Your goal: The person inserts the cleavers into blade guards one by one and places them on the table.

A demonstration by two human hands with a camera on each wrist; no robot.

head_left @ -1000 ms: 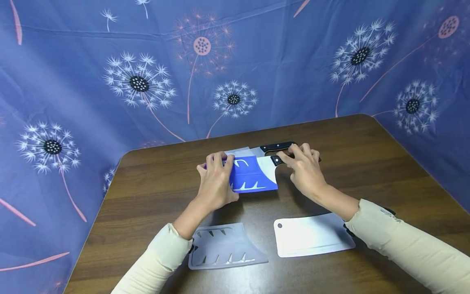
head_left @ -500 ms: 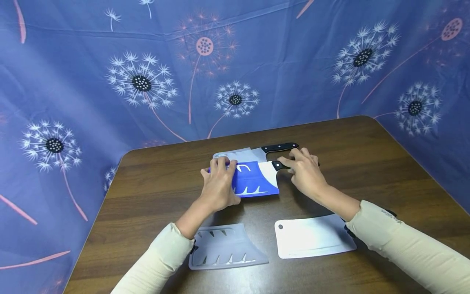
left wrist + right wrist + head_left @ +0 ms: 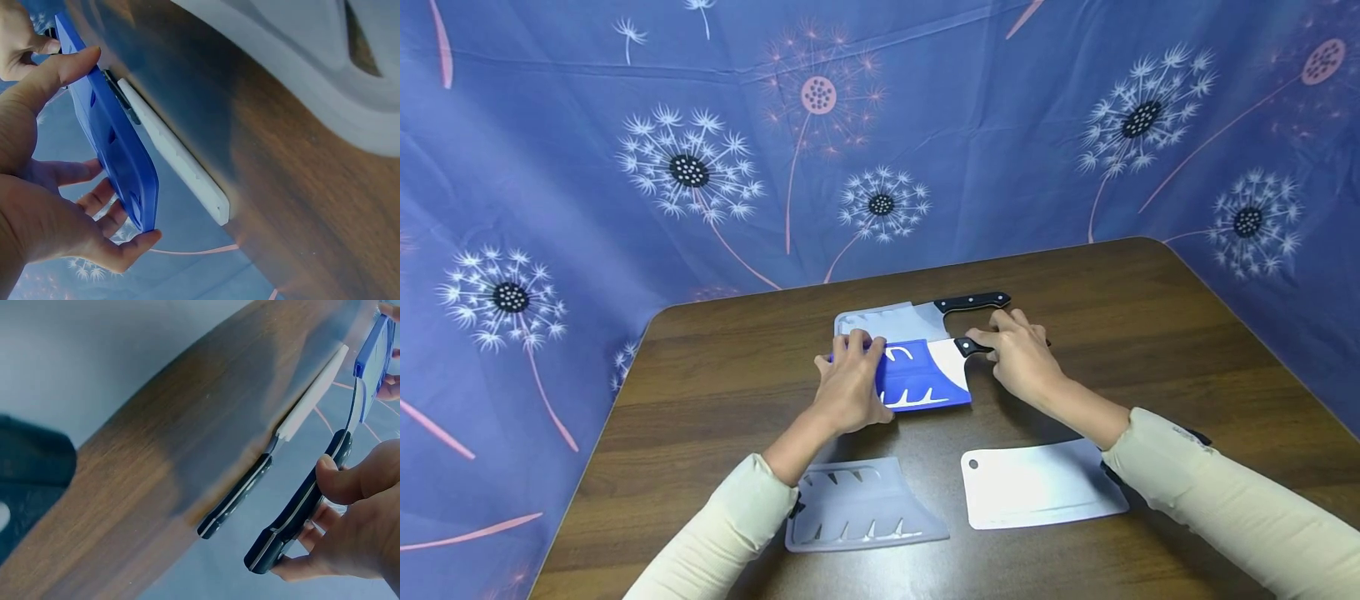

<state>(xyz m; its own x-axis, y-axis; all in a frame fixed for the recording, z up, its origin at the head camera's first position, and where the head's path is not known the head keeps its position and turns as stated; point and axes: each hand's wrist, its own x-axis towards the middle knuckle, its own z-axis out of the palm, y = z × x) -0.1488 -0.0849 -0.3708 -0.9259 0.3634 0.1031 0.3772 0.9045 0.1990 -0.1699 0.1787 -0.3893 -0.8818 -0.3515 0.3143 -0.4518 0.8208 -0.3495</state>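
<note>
My left hand [image 3: 848, 383] grips a blue blade guard [image 3: 917, 375], thumb on one edge and fingertips on the other, as the left wrist view shows. The guard covers most of the blade of a cleaver [image 3: 947, 358]; a strip of bare blade shows beside the handle. My right hand [image 3: 1021, 354] holds that cleaver's black handle [image 3: 294, 512]. Both wrist views show the cleaver raised off the table. Just behind it lies another cleaver with a black handle [image 3: 973, 301], its blade in a pale translucent guard [image 3: 872, 318].
A loose grey translucent guard [image 3: 865, 508] lies front left on the brown wooden table [image 3: 700, 400]. Front right lies a bare cleaver blade [image 3: 1041, 485], its handle mostly hidden under my right sleeve [image 3: 1187, 475]. A blue dandelion-print cloth [image 3: 985, 167] hangs behind the table.
Both hands have brought the cleaver in its blue guard slightly nearer to me, so more of the rear cleaver shows. Their hold looks the same. The other things have stayed put.
</note>
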